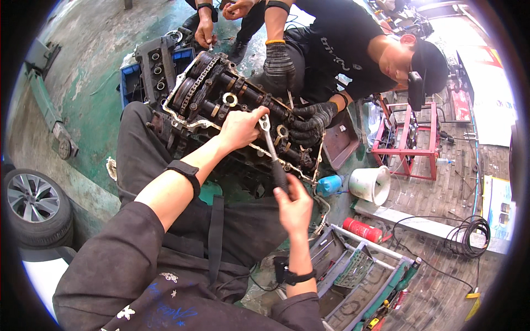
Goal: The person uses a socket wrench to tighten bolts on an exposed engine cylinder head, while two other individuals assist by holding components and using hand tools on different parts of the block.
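A ratchet wrench (271,144) slants across the near side of an open engine cylinder head (221,91) with exposed camshafts and a timing chain. My right hand (294,205) wraps round the wrench's dark handle. At its metal head my left hand (242,129) is closed, fingers curled against it; the socket end is hidden beneath. Across from me, a co-worker's gloved hand (279,66) holds a thin tool down on the engine. The same person's other gloved hand (313,122) rests by the camshaft, just right of the wrench head.
Another person's hand (204,34) is at the engine's far end. A blue crate (130,83) holds parts behind it. To the right are a white bucket (370,185), a red extinguisher (362,229) and a red metal frame (408,148). A tool tray (345,276) stands near my right arm.
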Demonstrator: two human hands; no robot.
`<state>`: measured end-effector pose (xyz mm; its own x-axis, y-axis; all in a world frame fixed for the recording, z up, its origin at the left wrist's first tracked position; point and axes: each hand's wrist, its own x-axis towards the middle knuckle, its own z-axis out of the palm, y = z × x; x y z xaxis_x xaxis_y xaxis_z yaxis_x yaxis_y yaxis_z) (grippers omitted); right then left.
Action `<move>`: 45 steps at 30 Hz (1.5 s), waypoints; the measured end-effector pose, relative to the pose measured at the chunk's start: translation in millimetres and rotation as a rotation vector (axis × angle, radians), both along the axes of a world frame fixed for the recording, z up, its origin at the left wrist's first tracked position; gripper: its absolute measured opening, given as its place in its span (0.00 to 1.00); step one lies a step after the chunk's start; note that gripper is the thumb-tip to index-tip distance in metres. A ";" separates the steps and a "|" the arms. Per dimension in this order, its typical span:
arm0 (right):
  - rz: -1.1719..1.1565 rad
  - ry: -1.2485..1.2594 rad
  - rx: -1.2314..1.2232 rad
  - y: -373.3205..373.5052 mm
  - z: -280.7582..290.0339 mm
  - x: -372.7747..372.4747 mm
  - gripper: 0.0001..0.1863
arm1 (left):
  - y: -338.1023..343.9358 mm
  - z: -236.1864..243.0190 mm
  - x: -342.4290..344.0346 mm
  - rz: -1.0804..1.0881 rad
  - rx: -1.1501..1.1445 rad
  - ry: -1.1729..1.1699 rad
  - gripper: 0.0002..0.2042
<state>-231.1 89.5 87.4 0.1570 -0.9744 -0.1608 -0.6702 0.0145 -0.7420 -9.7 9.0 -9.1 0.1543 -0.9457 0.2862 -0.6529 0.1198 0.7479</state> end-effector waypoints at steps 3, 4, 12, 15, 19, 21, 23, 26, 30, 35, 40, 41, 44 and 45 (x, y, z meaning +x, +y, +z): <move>-0.090 0.207 -0.045 -35.9 10.2 -15.8 0.20 | 1.7 0.7 1.0 0.011 -0.003 -0.023 0.15; -0.088 0.202 -0.095 -46.9 2.5 -24.1 0.20 | 0.7 0.5 0.1 0.004 0.007 -0.023 0.14; 0.026 0.335 0.126 -27.4 13.9 -3.2 0.22 | 1.4 1.1 -2.6 0.023 0.016 -0.014 0.10; 0.097 0.504 -0.182 5.1 -0.3 12.8 0.26 | -0.4 2.6 -5.4 0.022 -0.003 -0.015 0.12; 0.107 0.527 -0.062 13.2 14.9 43.6 0.27 | 1.4 2.2 0.8 0.027 0.027 -0.030 0.14; 0.219 0.546 -0.066 22.3 15.4 54.9 0.29 | 1.6 7.1 -0.1 0.009 0.092 -0.029 0.17; 0.271 0.552 -0.028 31.6 13.3 69.0 0.31 | 3.9 14.2 -1.2 -0.033 0.043 -0.022 0.18; 0.278 0.513 -0.156 36.5 8.1 73.1 0.32 | -0.2 7.5 -4.2 -0.054 -0.080 -0.013 0.15; 0.353 0.635 -0.182 21.3 17.7 58.1 0.26 | -0.2 4.3 -1.1 -0.043 -0.059 -0.023 0.12; 0.179 0.819 -0.376 -23.1 22.8 9.4 0.20 | 0.4 5.6 -0.1 -0.023 -0.010 -0.055 0.15; 0.116 0.655 -0.260 -48.9 13.7 -4.7 0.21 | 3.3 6.8 0.7 -0.033 0.057 -0.030 0.14; 0.134 0.679 -0.200 -47.5 11.1 -2.9 0.21 | 2.2 7.0 0.3 -0.034 0.068 -0.026 0.14; 0.251 0.742 -0.152 -24.7 1.8 8.4 0.25 | 1.1 7.7 0.8 -0.041 0.026 -0.012 0.13; 0.229 0.795 -0.233 -12.2 -3.8 13.2 0.26 | 0.7 7.7 -1.5 -0.040 0.004 -0.019 0.13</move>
